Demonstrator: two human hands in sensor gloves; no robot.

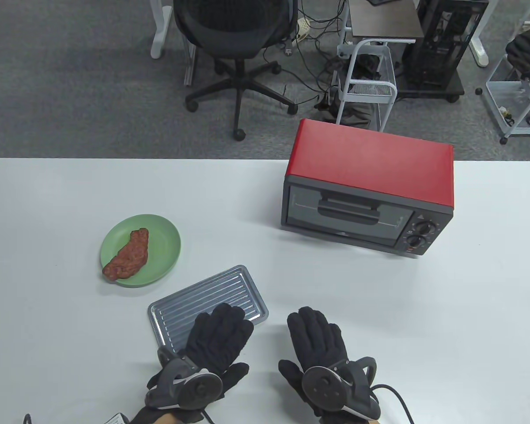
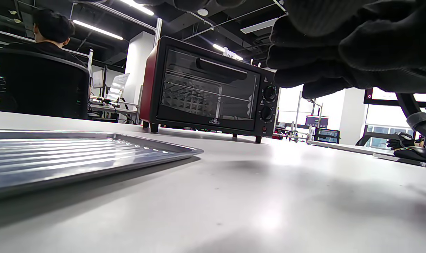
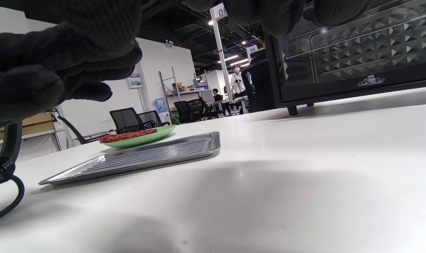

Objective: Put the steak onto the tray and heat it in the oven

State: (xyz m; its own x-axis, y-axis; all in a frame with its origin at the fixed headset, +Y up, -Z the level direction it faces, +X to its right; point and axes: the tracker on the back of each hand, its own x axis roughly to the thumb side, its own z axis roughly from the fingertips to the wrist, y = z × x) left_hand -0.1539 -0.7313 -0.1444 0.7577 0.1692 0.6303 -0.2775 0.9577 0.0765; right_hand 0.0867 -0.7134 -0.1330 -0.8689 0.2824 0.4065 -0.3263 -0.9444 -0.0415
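Observation:
A brown steak (image 1: 129,255) lies on a green plate (image 1: 165,234) at the table's left. Just in front of the plate sits a ribbed metal tray (image 1: 203,300) with nothing on it. The red oven (image 1: 371,185) stands at the back right, its glass door closed. My left hand (image 1: 223,329) lies flat with straight fingers over the tray's near right part, holding nothing. My right hand (image 1: 316,333) lies flat on the bare table to the tray's right, also holding nothing. The right wrist view shows the steak (image 3: 128,135), the tray (image 3: 146,156) and the oven (image 3: 356,52).
The table's far edge runs behind the oven. An office chair (image 1: 234,26) and a white wire cart (image 1: 371,88) stand on the floor beyond it. White tabletop (image 1: 380,309) stretches between my hands and the oven. A person sits far off in the left wrist view.

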